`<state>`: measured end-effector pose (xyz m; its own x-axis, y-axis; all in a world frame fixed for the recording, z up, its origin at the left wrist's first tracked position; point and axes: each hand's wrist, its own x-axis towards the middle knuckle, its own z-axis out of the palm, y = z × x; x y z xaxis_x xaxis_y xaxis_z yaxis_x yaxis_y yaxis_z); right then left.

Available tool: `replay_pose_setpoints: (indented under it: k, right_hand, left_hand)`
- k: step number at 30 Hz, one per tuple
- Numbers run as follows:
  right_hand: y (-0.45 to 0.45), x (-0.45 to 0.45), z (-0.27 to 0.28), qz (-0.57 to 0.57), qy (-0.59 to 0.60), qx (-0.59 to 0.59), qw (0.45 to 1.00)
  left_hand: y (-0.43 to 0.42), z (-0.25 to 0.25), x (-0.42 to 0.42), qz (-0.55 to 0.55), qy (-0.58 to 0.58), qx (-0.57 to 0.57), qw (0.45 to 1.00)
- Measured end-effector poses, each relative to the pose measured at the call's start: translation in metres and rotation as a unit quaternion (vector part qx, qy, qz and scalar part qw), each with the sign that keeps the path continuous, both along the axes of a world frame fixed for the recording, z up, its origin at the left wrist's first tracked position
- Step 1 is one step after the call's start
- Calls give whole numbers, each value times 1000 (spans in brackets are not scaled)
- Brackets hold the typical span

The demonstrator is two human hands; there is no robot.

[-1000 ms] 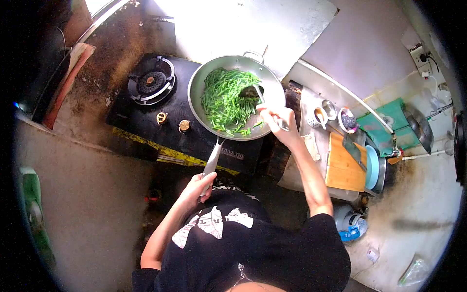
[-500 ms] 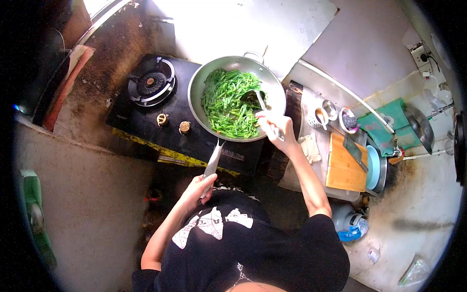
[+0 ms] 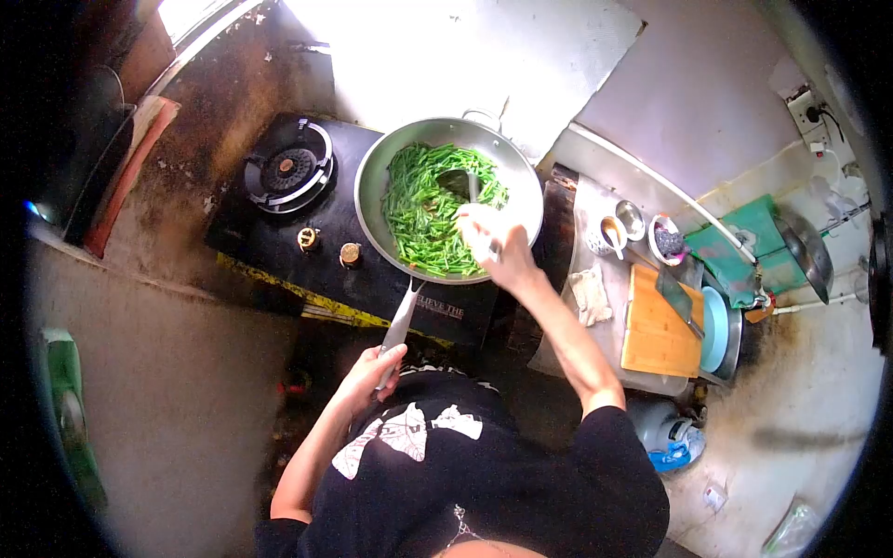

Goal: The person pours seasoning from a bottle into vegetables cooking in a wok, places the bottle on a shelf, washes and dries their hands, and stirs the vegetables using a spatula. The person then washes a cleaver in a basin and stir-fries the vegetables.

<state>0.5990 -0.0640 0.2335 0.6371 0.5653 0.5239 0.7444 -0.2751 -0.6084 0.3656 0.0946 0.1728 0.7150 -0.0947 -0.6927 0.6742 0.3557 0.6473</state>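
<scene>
A wide metal wok (image 3: 523,191) sits on the right side of the black gas stove (image 3: 349,149), full of chopped green vegetables (image 3: 419,209). Its long handle (image 3: 401,321) points toward my body, and my left hand (image 3: 372,374) is wrapped round the end of it. Over the wok's right half, my right hand (image 3: 495,247) grips a metal spatula (image 3: 473,189). The spatula's dark head is down among the greens and partly covered by them. Blur softens the fingers of my right hand.
A bare burner (image 3: 288,169) and two brass knobs lie left of the wok. On the right-hand counter are a wooden cutting board (image 3: 656,330) with a cleaver (image 3: 679,299), a cloth (image 3: 590,295), a cup (image 3: 609,234) and small bowls. A gas cylinder (image 3: 659,428) stands below.
My right hand and the spatula have shifted left and slightly toward me, pushing through the greens. My left hand stays on the handle. The whole view has tilted slightly.
</scene>
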Motion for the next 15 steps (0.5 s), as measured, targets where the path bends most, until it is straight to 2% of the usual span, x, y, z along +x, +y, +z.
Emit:
replay_pose_setpoints:
  k: [2, 5, 7, 8, 9, 11, 12, 13, 15]
  right_hand:
    - [4, 29, 16, -22, -98, -40, 994]
    - [8, 65, 37, -95, -119, -115, 982]
    - [17, 88, 32, -105, -182, -76, 975]
    - [21, 93, 31, -130, -92, -125, 979]
    - [27, 99, 23, -124, -94, -123, 980]
    - [40, 103, 8, -93, -93, 36, 991]
    - [38, 102, 2, -83, 31, 8, 996]
    - [39, 102, -11, -39, 25, 56, 997]
    - [32, 105, -32, 61, 131, 111, 983]
  left_hand:
    - [0, -1, 2, 5, -9, -1, 1000]
    - [-1, 0, 1, 7, -4, 10, 1000]
    - [-2, 2, 2, 16, -2, 18, 1000]
    - [-3, 3, 2, 20, 2, 24, 999]
    - [-3, 2, 2, 27, 0, 25, 999]
    - [-1, -1, 1, 19, -11, 10, 1000]
    - [0, -1, 3, 24, -13, 12, 1000]
    - [0, -1, 3, 17, -8, 22, 1000]
    - [-1, -2, 1, 8, 1, 31, 999]
